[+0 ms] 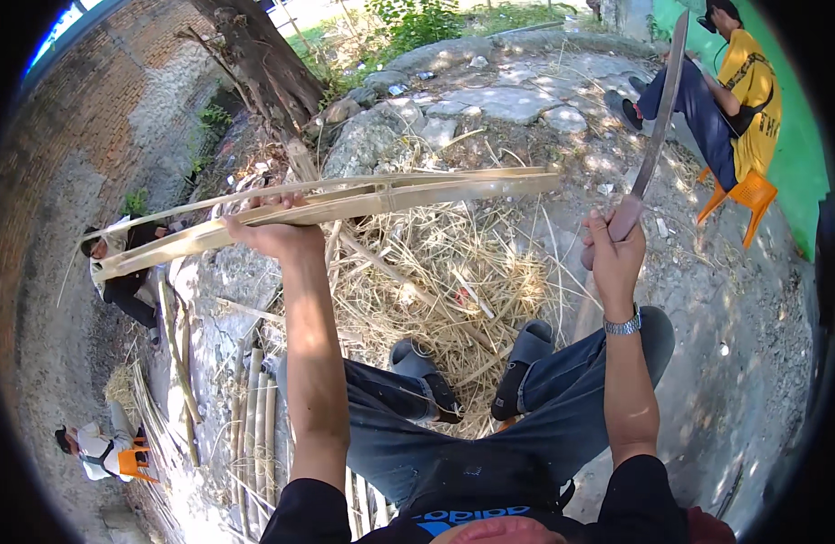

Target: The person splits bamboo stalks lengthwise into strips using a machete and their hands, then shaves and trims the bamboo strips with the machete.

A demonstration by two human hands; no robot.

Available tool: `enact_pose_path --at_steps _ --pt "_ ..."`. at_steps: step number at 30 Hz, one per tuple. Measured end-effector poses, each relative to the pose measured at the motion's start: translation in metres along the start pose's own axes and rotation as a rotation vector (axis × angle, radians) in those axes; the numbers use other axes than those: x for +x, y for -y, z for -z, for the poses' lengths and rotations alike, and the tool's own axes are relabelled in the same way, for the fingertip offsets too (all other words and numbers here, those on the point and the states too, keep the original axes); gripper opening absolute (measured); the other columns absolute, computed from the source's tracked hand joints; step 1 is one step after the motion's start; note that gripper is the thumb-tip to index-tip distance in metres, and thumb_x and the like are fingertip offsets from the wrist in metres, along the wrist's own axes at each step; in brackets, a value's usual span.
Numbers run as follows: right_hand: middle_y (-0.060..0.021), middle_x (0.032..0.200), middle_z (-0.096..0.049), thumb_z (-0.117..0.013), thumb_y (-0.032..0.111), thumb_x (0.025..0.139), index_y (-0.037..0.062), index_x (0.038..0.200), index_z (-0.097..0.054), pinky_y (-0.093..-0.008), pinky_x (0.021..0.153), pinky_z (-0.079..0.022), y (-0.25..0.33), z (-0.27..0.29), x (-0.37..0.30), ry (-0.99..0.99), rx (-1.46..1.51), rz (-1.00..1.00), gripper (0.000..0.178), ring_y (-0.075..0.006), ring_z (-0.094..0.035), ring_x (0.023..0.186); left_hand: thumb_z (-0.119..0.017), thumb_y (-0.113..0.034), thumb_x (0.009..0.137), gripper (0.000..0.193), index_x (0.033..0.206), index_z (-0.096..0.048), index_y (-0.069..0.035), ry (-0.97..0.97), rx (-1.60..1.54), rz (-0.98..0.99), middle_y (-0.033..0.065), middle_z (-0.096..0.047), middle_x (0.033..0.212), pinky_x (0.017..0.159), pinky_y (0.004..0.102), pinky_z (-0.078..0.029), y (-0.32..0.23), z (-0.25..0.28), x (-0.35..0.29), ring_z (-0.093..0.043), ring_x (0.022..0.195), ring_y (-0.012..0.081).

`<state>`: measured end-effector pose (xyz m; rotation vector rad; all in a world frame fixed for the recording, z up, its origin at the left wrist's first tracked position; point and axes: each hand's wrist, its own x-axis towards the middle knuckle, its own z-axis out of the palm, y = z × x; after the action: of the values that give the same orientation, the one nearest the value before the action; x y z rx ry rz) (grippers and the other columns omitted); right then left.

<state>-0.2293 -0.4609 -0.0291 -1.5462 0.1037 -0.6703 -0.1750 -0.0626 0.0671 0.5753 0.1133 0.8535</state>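
Note:
My left hand (277, 227) is closed around a bundle of long split bamboo strips (427, 192), held crosswise in front of me. One thin strip bows away from the others toward the left end. In my right hand (614, 249) is a machete (658, 145), gripped by its thick handle, with the long blade pointing up and away. The blade stands apart from the bamboo, to the right of its far end. Below the bamboo, a heap of pale shavings (417, 281) covers the ground around my feet.
Bamboo poles (252, 426) lie on the ground at my left. A person in yellow (753, 77) sits on an orange chair (751, 199) at the far right. Two more people sit at the left. A tree trunk (263, 68) and a brick wall (82, 118) stand beyond.

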Motion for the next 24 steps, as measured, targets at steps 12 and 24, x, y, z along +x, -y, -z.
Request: enact_pose_path --at_steps 12,24 --pt "-0.006 0.058 -0.053 -0.072 0.039 0.094 0.002 0.09 -0.067 -0.0337 0.051 -0.042 0.034 -0.061 -0.135 0.911 -0.013 0.076 0.038 -0.0164 -0.052 0.051 -0.065 -0.048 0.1 0.05 0.11 -0.057 0.0 0.046 0.434 -0.436 0.0035 -0.053 0.075 0.056 0.0314 -0.045 0.021 0.07 0.052 -0.054 0.062 0.0127" --pt "-0.0195 0.07 -0.065 -0.064 0.035 0.101 0.0016 0.098 -0.072 -0.0434 0.058 -0.048 -0.063 -0.102 -0.139 0.877 -0.504 -0.013 0.035 -0.0373 -0.063 0.062 -0.052 -0.064 0.099 0.062 0.111 -0.051 -0.004 0.007 0.412 -0.278 0.0028 -0.048 0.067 0.053 0.0295 -0.04 -0.04 0.074 0.028 -0.045 0.057 0.0134"
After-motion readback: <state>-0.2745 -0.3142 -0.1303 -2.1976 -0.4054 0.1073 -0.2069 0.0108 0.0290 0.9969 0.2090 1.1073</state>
